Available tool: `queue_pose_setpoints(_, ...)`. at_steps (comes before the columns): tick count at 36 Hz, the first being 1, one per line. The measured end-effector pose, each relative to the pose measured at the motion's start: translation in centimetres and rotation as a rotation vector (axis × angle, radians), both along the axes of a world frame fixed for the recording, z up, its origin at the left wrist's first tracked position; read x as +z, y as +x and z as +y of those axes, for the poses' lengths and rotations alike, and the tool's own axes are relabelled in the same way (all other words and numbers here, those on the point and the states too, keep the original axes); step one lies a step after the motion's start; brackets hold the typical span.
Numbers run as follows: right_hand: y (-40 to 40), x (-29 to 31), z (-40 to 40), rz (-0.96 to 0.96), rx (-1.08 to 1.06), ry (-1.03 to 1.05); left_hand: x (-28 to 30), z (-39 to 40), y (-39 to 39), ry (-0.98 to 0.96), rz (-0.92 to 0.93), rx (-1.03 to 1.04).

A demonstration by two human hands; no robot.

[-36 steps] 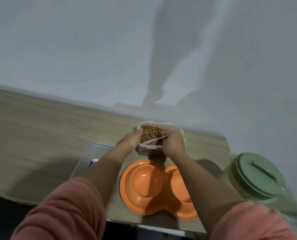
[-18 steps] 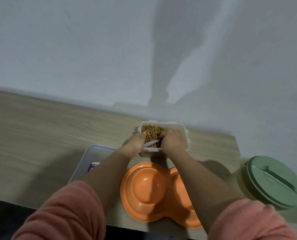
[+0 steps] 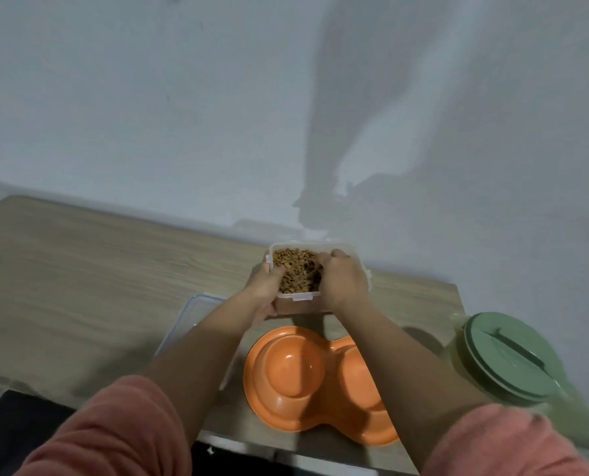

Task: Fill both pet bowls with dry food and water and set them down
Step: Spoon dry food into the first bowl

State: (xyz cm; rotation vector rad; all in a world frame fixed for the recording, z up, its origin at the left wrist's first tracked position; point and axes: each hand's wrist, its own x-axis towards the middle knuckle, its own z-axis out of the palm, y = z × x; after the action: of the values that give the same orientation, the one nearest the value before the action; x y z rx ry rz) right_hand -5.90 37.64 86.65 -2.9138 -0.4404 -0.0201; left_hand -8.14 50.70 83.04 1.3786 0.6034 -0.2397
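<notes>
An orange double pet bowl lies on the wooden table near its front edge, both wells empty. Just behind it stands a clear plastic container full of brown dry food. My left hand grips the container's near left corner, thumb over the rim. My right hand reaches into the container from the right, fingers curled down into the kibble around a pale scoop that is almost wholly hidden.
A clear lid lies flat to the left of the bowl, partly under my left forearm. A jug with a green lid stands at the right table edge. A pale wall rises right behind the container. Bare wooden table stretches left.
My right hand has pushed deeper into the dry food, and the white scoop handle seen earlier is nearly buried. My left hand slid lower on the container's corner.
</notes>
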Motion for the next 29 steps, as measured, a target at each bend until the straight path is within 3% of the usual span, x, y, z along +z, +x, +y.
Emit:
queue_pose_setpoints(3, -0.5, 0.9, 0.1, -0.052, 0.02, 0.049, 0.6, 0.6, -1.3, -0.027, -0.021, 0.06)
queue_pose_setpoints(12, -4.4, 5.1, 1.4, -0.09, -0.038, 0.525, 3.0, 1.5, -7.4, -0.157, -0.212, 0.325)
queue_pose_setpoints(16, -6.7, 6.5, 1.8, -0.121, -0.084, 0.744, -0.4, 3.3, -8.2, -0.091, -0.256, 0.391)
queue_pose_setpoints(20, -8.8, 7.0, 2.5, -0.13, -0.132, 0.889, 1.8, 3.0, -12.9, 0.046, -0.233, 0.432)
queue_pose_setpoints(24, -10.8, 6.4, 3.9, -0.12, -0.153, 0.913, 3.0, 3.2, -16.5, 0.03, -0.328, 0.473)
queue_pose_setpoints(29, -12.8, 5.6, 5.0, -0.1, -0.206, 0.906, 3.0, 4.7, -19.6, 0.262, -0.272, 0.45)
